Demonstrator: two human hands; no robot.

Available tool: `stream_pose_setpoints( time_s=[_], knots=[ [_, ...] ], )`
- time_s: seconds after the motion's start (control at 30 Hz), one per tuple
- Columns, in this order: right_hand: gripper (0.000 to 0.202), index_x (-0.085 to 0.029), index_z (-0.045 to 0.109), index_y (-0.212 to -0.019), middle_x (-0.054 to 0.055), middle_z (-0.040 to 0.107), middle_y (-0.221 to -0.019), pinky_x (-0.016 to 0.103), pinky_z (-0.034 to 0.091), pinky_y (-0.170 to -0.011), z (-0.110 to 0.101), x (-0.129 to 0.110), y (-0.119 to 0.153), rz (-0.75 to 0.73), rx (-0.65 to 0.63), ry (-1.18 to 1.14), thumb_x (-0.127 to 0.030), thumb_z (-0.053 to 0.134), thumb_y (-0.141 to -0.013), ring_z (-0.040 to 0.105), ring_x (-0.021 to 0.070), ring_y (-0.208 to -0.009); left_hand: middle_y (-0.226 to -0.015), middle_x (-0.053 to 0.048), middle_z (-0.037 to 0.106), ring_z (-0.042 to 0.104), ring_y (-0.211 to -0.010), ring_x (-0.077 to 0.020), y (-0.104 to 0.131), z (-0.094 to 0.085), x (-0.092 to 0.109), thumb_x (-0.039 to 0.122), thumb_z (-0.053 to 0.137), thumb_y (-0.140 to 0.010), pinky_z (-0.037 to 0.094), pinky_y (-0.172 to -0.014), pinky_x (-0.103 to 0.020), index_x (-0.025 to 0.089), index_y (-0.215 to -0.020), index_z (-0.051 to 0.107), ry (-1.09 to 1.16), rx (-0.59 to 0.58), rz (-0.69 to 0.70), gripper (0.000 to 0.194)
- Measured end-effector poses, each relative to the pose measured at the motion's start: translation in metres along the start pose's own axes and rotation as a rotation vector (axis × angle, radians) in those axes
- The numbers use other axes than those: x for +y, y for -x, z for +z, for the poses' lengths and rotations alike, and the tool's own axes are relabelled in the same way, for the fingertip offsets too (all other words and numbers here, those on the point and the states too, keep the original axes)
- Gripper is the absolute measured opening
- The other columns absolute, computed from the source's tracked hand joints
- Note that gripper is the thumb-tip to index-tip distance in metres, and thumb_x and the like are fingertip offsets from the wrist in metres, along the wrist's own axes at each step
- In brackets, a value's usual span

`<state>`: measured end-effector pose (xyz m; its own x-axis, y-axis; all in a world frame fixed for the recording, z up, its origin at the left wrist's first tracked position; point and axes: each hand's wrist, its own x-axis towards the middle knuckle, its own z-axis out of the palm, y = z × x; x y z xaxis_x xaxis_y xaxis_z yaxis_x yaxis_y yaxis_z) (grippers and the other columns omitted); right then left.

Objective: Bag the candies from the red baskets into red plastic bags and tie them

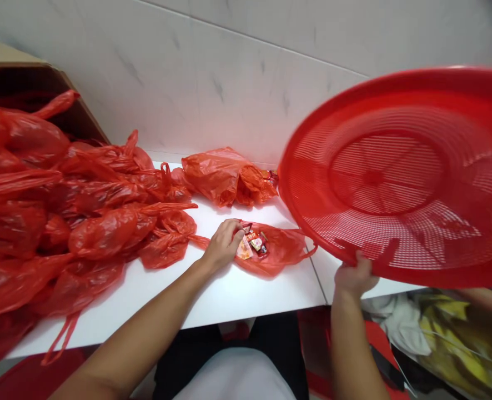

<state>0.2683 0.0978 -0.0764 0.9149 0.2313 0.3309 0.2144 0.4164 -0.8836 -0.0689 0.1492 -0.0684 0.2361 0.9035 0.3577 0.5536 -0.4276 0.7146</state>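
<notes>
A large red mesh basket (387, 172) is tilted up at the right, its open side facing me. My right hand (356, 275) grips its lower rim, with the thumb on the inner side. On the white table lies a red plastic bag (277, 250), mouth spread and several small printed packets (256, 243) showing in it. My left hand (225, 241) is at the bag's left edge, fingers curled over the plastic beside the packets. Part of the bag under that hand is hidden.
Several knotted red bags (113, 228) are heaped at the left, in front of a cardboard box (83, 111). Another red bag (225, 175) lies against the marbled wall (229, 72). At the lower right are another person's arm (490, 303) and yellow-patterned cloth (454, 333).
</notes>
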Motion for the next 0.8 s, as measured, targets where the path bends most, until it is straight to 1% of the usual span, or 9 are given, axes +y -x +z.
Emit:
stream_pose_setpoints(
  time_s=[0.13,0.23,0.33,0.43,0.53,0.6,0.63,0.7,0.8],
  knots=[
    [0.027,-0.022,0.059,-0.092,0.003,0.059,-0.080,0.034,0.057,-0.053,-0.015,-0.005,-0.053,0.425,-0.035,-0.206,-0.046,0.053,-0.083,0.066,0.0212,-0.071,-0.121,-0.008,0.065,0.059,-0.122,-0.0255,-0.001,0.000,0.002,0.040,0.037,-0.107,0.046,-0.110,-0.045,0.021,-0.107,0.062,-0.007,0.026,0.025,0.032],
    [0.027,-0.021,0.059,-0.092,0.002,0.060,-0.076,0.027,0.052,-0.047,-0.039,0.003,-0.090,0.692,-0.055,-0.210,-0.046,0.050,-0.085,0.064,0.0177,-0.062,-0.121,-0.009,0.066,0.060,-0.123,-0.0257,-0.002,0.001,0.000,0.039,0.036,-0.107,0.048,-0.110,-0.045,0.021,-0.107,0.065,-0.024,0.033,0.045,0.034],
    [0.026,-0.024,0.058,-0.095,0.001,0.062,-0.082,0.026,0.050,-0.047,-0.059,0.016,-0.115,0.788,-0.027,-0.112,-0.047,0.047,-0.093,0.064,0.0160,-0.061,-0.121,-0.009,0.066,0.060,-0.124,-0.0255,-0.002,0.002,-0.001,0.039,0.036,-0.107,0.049,-0.110,-0.044,0.020,-0.106,0.067,-0.015,0.032,0.052,0.036],
    [0.036,-0.024,0.057,-0.095,0.004,0.064,-0.089,0.027,0.051,-0.048,-0.067,0.021,-0.122,0.816,-0.010,-0.038,-0.051,0.035,-0.103,0.064,0.0152,-0.062,-0.122,-0.009,0.065,0.060,-0.125,-0.0252,-0.001,0.001,0.000,0.039,0.037,-0.108,0.049,-0.111,-0.044,0.020,-0.104,0.069,0.003,0.034,0.048,0.038],
    [0.049,-0.022,0.057,-0.100,0.009,0.068,-0.101,0.025,0.051,-0.049,-0.061,0.016,-0.104,0.843,-0.055,-0.028,-0.066,0.034,-0.101,0.066,0.0145,-0.067,-0.125,-0.009,0.066,0.062,-0.125,-0.0245,-0.001,0.001,0.003,0.038,0.037,-0.109,0.049,-0.112,-0.044,0.020,-0.103,0.071,0.013,0.051,0.042,0.039],
    [0.053,-0.023,0.056,-0.109,0.008,0.069,-0.104,0.025,0.051,-0.049,-0.048,0.008,-0.077,0.815,-0.152,0.008,-0.073,0.045,-0.094,0.067,0.0151,-0.068,-0.124,-0.008,0.067,0.063,-0.123,-0.0239,-0.001,0.002,0.004,0.037,0.038,-0.109,0.050,-0.111,-0.043,0.020,-0.104,0.072,0.014,0.065,0.043,0.038],
    [0.055,-0.024,0.056,-0.113,0.007,0.069,-0.104,0.026,0.052,-0.050,-0.039,0.005,-0.061,0.779,-0.239,0.049,-0.073,0.054,-0.088,0.067,0.0158,-0.068,-0.124,-0.008,0.068,0.063,-0.123,-0.0237,-0.001,0.004,0.004,0.036,0.039,-0.109,0.051,-0.111,-0.044,0.020,-0.105,0.072,0.008,0.071,0.042,0.036],
    [0.063,-0.025,0.057,-0.118,0.006,0.071,-0.105,0.030,0.055,-0.055,-0.018,-0.002,-0.028,0.704,-0.520,0.156,-0.068,0.073,-0.075,0.069,0.0191,-0.072,-0.126,-0.008,0.068,0.064,-0.124,-0.0238,-0.002,0.006,0.001,0.032,0.044,-0.107,0.051,-0.111,-0.044,0.021,-0.110,0.072,-0.017,0.083,0.046,0.031],
    [0.049,-0.020,0.068,-0.091,0.006,0.072,-0.093,0.033,0.055,-0.062,0.012,-0.009,0.004,0.427,-0.864,0.455,-0.061,0.083,-0.067,0.068,0.0219,-0.077,-0.129,-0.008,0.069,0.065,-0.124,-0.0229,-0.006,0.006,-0.007,0.015,0.047,-0.099,0.053,-0.110,-0.044,0.021,-0.114,0.073,-0.073,0.091,0.097,0.031]
  ],
)
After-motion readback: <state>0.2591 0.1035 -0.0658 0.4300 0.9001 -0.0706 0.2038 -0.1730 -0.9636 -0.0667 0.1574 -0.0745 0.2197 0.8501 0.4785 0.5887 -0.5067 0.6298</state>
